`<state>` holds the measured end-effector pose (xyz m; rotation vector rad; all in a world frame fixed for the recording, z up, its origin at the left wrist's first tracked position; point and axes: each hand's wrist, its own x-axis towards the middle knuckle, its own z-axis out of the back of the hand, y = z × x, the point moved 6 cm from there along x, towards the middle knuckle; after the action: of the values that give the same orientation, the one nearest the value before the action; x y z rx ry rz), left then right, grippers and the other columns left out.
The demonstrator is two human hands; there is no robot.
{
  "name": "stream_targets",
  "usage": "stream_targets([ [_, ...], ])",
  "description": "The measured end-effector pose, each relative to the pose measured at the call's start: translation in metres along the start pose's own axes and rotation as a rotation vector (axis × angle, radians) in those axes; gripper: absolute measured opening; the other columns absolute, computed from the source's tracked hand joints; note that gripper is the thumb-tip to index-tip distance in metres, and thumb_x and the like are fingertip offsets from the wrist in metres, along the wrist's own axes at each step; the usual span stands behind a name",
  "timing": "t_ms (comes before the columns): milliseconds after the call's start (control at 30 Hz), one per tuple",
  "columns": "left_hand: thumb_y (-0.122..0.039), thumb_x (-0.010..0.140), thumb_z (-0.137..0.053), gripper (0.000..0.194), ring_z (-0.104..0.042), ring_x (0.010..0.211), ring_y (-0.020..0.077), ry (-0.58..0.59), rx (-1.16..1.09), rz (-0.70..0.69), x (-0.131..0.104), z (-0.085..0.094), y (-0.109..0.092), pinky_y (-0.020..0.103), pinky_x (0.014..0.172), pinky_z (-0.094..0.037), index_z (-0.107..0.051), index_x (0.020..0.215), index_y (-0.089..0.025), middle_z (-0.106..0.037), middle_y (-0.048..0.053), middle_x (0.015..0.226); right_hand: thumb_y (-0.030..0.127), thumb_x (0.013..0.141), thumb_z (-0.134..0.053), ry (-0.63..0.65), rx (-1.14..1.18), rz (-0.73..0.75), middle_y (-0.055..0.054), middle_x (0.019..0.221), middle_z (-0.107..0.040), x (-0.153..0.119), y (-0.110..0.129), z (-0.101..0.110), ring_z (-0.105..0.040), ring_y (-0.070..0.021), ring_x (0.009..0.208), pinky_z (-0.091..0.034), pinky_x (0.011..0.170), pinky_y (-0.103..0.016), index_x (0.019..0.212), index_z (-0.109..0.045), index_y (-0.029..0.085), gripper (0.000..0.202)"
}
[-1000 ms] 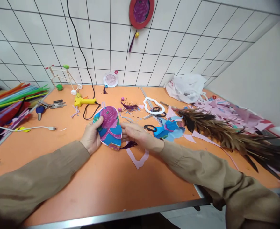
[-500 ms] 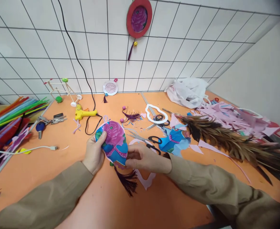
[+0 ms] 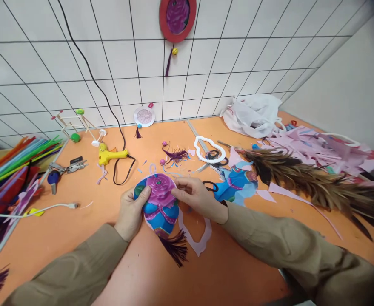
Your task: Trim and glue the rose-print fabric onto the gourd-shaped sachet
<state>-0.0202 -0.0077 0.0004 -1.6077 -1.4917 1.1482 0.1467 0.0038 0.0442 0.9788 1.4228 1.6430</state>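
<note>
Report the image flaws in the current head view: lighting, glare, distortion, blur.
Head view: bright, fairly even light; pale sheen on the orange table near the bottom; wall tile lines fan outward; upper right corner darkened; flower-patterned piece reasonably sharp.

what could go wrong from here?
The nearer black-handled scissors lie just beyond the right hand, which could knock them.
The purple tassel at the lower tip of the floral ornament might snag or pull loose.
The left hand, thumb on the floral ornament's face, might crease it.
</note>
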Motion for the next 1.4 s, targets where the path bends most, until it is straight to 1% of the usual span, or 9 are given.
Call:
stream_targets([
  [167, -0.042, 0.067, -0.084, 0.035, -0.057, 0.049, 0.011, 0.03, 0.058, 0.02, 0.0, -0.002, 0.002, 0.023, 0.052, -0.048, -0.067, 0.058, -0.013, -0.068, 0.003, 0.058, 0.048, 0.083, -0.063, -0.085, -0.04, -0.008, 0.0, 0.065, -0.051, 0.002, -0.006, -0.001, -0.048, -0.0125, 0.061, -0.042, 0.057, -0.025, 0.067, -0.054, 0.017, 0.037],
  [300, -0.042, 0.067, -0.084, 0.036, -0.053, 0.047, 0.0094, 0.033, 0.026, -0.009, 0.0, -0.003, 0.0, 0.022, 0.049, -0.045, -0.065, 0.057, -0.014, -0.063, 0.0, 0.054, 0.045, 0.081, -0.063, -0.116, -0.042, 0.008, 0.002, 0.058, -0.045, 0.004, -0.011, 0.002, -0.042, -0.0113, 0.056, -0.038, 0.053, -0.025, 0.062, -0.05, 0.018, 0.036],
  [567, -0.04, 0.069, -0.083, 0.032, -0.052, 0.047, 0.0087, -0.021, 0.065, -0.046, -0.001, 0.0, 0.001, 0.021, 0.05, -0.045, -0.067, 0.061, -0.013, -0.064, -0.001, 0.055, 0.046, 0.08, -0.065, -0.053, 0.094, -0.041, -0.001, 0.069, -0.056, 0.003, -0.017, -0.002, -0.05, -0.0136, 0.063, -0.043, 0.059, -0.027, 0.072, -0.058, 0.017, 0.032],
  [667, -0.041, 0.067, -0.084, 0.033, -0.054, 0.047, 0.0093, -0.034, 0.059, -0.039, -0.001, 0.0, 0.0, 0.022, 0.05, -0.045, -0.068, 0.061, -0.013, -0.065, 0.0, 0.055, 0.047, 0.079, -0.067, -0.075, 0.088, -0.064, -0.001, 0.067, -0.057, 0.003, -0.018, -0.002, -0.05, -0.0136, 0.062, -0.042, 0.057, -0.026, 0.071, -0.059, 0.016, 0.033],
  [767, -0.042, 0.062, -0.087, 0.035, -0.055, 0.047, 0.0101, -0.051, 0.05, -0.016, -0.001, -0.003, -0.002, 0.022, 0.049, -0.046, -0.068, 0.062, -0.013, -0.067, 0.001, 0.056, 0.047, 0.076, -0.07, -0.046, 0.109, -0.095, -0.002, 0.07, -0.059, 0.003, -0.02, -0.005, -0.052, -0.0144, 0.063, -0.044, 0.059, -0.027, 0.075, -0.06, 0.016, 0.033],
  [900, -0.042, 0.061, -0.087, 0.034, -0.056, 0.047, 0.0097, -0.054, 0.028, -0.027, 0.0, -0.007, -0.004, 0.021, 0.05, -0.047, -0.069, 0.059, -0.013, -0.068, 0.001, 0.057, 0.053, 0.082, -0.063, -0.045, 0.093, -0.051, -0.002, 0.073, -0.057, 0.003, -0.017, -0.003, -0.052, -0.0154, 0.068, -0.045, 0.064, -0.028, 0.073, -0.058, 0.016, 0.038],
  [1100, -0.042, 0.063, -0.087, 0.031, -0.058, 0.049, 0.011, -0.052, -0.01, -0.034, 0.001, -0.007, -0.003, 0.023, 0.052, -0.049, -0.073, 0.064, -0.014, -0.07, 0.001, 0.058, 0.048, 0.082, -0.061, -0.098, 0.013, -0.013, 0.001, 0.061, -0.048, 0.007, -0.018, 0.002, -0.043, -0.0113, 0.058, -0.037, 0.055, -0.025, 0.061, -0.049, 0.018, 0.039],
  [1267, -0.038, 0.065, -0.086, 0.027, -0.063, 0.052, 0.0141, 0.003, -0.019, -0.001, 0.004, -0.009, -0.001, 0.025, 0.055, -0.052, -0.076, 0.07, -0.013, -0.073, 0.004, 0.064, 0.05, 0.083, -0.06, -0.127, 0.013, 0.011, 0.002, 0.054, -0.05, 0.01, -0.011, 0.008, -0.045, -0.0108, 0.05, -0.036, 0.049, -0.025, 0.062, -0.052, 0.019, 0.038],
  [1400, -0.036, 0.065, -0.087, 0.026, -0.064, 0.052, 0.0139, -0.016, -0.022, 0.01, 0.005, -0.011, -0.001, 0.024, 0.055, -0.053, -0.076, 0.069, -0.013, -0.073, 0.005, 0.062, 0.052, 0.08, -0.063, -0.155, 0.055, -0.023, 0.003, 0.054, -0.05, 0.01, -0.011, 0.012, -0.048, -0.0103, 0.046, -0.038, 0.046, -0.024, 0.062, -0.051, 0.018, 0.04],
])
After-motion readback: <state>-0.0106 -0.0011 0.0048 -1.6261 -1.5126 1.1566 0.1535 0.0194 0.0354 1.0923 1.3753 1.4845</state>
